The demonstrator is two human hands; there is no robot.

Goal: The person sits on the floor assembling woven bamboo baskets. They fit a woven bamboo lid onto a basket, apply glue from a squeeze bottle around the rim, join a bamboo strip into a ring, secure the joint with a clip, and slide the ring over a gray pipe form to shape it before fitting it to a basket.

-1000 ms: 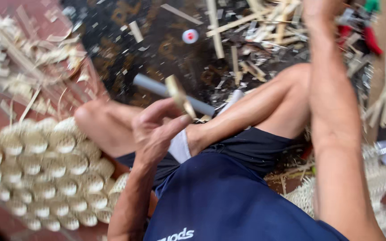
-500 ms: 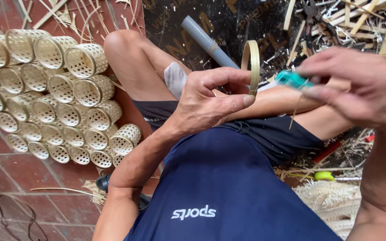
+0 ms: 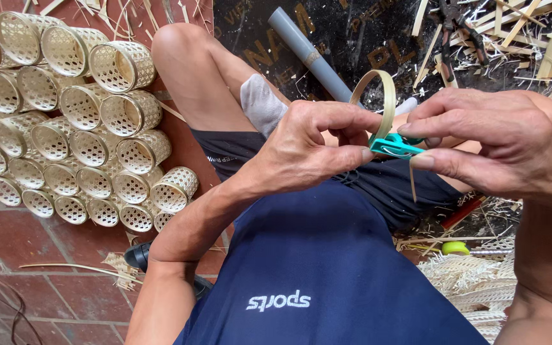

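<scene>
A thin bamboo strip bent into a ring (image 3: 383, 96) stands upright in front of my chest. My left hand (image 3: 314, 144) pinches the ring's lower edge between thumb and fingers. My right hand (image 3: 487, 140) grips a small teal clip (image 3: 393, 147) that sits on the ring's bottom, where the strip's ends overlap. A loose end of the strip hangs down below the clip. I sit with bare knees bent, in a dark blue shirt and dark shorts.
Several small woven bamboo baskets (image 3: 78, 121) lie stacked on their sides on the red brick floor at left. A grey plastic pipe (image 3: 305, 51) lies on a dark board ahead. Bamboo offcuts (image 3: 531, 38) and pliers (image 3: 455, 25) litter the upper right. A woven mat piece (image 3: 480, 287) lies lower right.
My right hand came down from the upper right with the teal clip and now meets the ring. My left hand has turned the ring upright. The view has shifted left.
</scene>
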